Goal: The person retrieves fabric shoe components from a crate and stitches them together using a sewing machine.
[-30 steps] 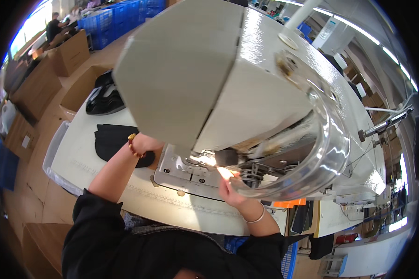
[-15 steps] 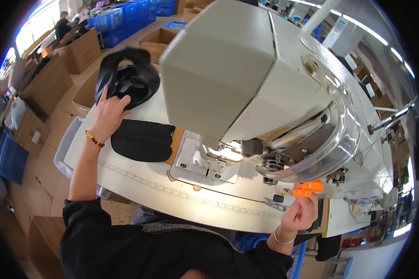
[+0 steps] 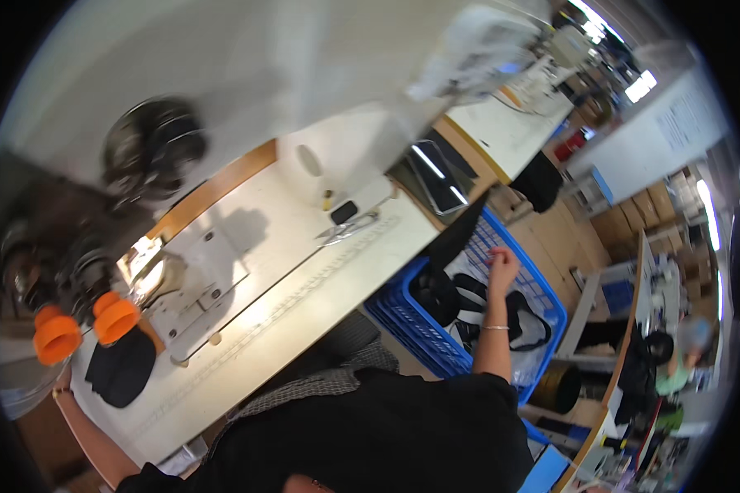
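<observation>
My right hand (image 3: 503, 267) is over a blue plastic basket (image 3: 543, 306) at my right, its fingers loosely bent and apart with nothing visible in them. Black fabric pieces and straps (image 3: 470, 308) lie inside the basket, below and beside that hand. At the far left, my left hand (image 3: 64, 380) is at the table's edge, mostly hidden behind an orange knob (image 3: 56, 335); its fingers do not show. Close by it lies a flat black fabric piece (image 3: 122, 370) on the sewing machine table (image 3: 304, 304).
The sewing machine (image 3: 321, 66) fills the upper left, with a second orange knob (image 3: 115, 317). Thread snips (image 3: 349, 228) and a small black object (image 3: 344, 212) lie on the table. A phone-like dark slab (image 3: 437, 177) rests at its right end. Another workbench (image 3: 604, 411) stands farther right.
My view has swung to the right. My right hand has left the area by the orange knobs and snips for the basket. My left hand no longer shows at the black moulded item, which is out of view.
</observation>
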Motion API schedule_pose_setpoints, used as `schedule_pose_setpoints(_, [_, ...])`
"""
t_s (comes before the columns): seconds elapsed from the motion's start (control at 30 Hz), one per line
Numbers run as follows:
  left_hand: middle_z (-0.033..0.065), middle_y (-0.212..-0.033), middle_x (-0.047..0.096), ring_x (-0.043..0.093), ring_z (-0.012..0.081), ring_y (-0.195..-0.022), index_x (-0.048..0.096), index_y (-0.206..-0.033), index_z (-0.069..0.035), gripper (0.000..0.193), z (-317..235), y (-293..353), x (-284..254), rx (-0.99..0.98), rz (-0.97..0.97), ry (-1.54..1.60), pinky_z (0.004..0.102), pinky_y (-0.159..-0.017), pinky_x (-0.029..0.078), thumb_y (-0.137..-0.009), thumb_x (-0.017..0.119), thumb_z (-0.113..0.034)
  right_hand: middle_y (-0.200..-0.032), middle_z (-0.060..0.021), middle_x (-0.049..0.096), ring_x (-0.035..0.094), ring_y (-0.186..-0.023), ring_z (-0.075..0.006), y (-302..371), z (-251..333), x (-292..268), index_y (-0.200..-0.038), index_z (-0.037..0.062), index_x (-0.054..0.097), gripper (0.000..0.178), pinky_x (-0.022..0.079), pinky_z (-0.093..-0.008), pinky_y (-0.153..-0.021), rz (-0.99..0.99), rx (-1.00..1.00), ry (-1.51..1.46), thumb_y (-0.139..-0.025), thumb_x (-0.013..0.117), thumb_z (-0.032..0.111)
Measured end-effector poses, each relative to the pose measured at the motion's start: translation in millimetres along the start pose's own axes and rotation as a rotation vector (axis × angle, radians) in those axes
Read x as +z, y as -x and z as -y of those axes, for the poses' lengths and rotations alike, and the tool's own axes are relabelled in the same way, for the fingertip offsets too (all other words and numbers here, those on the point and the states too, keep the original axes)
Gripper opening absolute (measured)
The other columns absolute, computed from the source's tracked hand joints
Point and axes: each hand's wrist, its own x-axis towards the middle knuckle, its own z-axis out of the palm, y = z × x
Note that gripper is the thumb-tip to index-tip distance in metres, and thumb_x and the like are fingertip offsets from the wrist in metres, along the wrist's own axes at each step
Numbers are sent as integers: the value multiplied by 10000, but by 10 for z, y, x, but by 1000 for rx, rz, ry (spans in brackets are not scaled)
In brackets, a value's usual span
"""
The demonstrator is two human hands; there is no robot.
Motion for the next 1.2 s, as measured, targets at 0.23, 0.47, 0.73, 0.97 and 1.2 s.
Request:
schedule_pose_setpoints(0.23, [176, -1114, 676, 615, 345, -1047, 651, -1159, -19, 356, 146, -168, 132, 232, -2, 418, 434, -955, 444, -837, 680, -168, -1064, -260, 668, 620, -1072, -418, 639, -1865, 157, -1028, 32, 693, 434, 495, -479, -918, 667, 284, 703, -799, 674, 400])
schedule_pose_setpoints(0.47, [161, -1074, 698, 650, 320, -999, 668, -1117, -14, 291, -10, 463, -149, 104, -99, 565, 424, -919, 485, -859, 668, -148, -1426, -227, 441, 435, -1322, -402, 756, -1673, 905, -1438, 167, 362, 1060, 404, -495, -1064, 683, 507, 798, -592, 819, 613])
schedule_pose_setpoints(0.73, [213, -1357, 448, 397, 410, -1274, 584, -1245, -70, 608, -1679, 1056, -1405, 304, -207, 497, 467, -1092, 314, -705, 811, -235, -1328, -220, 530, 535, -1194, -385, 248, -697, 1170, -1371, 85, 458, 772, 438, -477, -1009, 587, -129, 810, -765, 746, 468])
schedule_pose_setpoints(0.97, [149, -1183, 488, 475, 330, -1137, 563, -1266, -64, 677, -2237, 1424, -1252, 484, -38, 567, 412, -1020, 393, -675, 826, -262, -1312, -231, 543, 561, -1145, -385, -121, -583, 1073, -1369, 59, 458, 716, 467, -460, -962, 402, -317, 729, -798, 718, 403])
schedule_pose_setpoints(1.2, [95, -1114, 528, 499, 262, -1095, 600, -1228, -58, 575, -2482, 1636, -974, 483, -176, 350, 368, -989, 424, -729, 800, -260, -1296, -242, 556, 587, -1096, -386, -242, -916, 740, -1367, 32, 457, 660, 496, -442, -915, 169, -324, 650, -831, 691, 338])
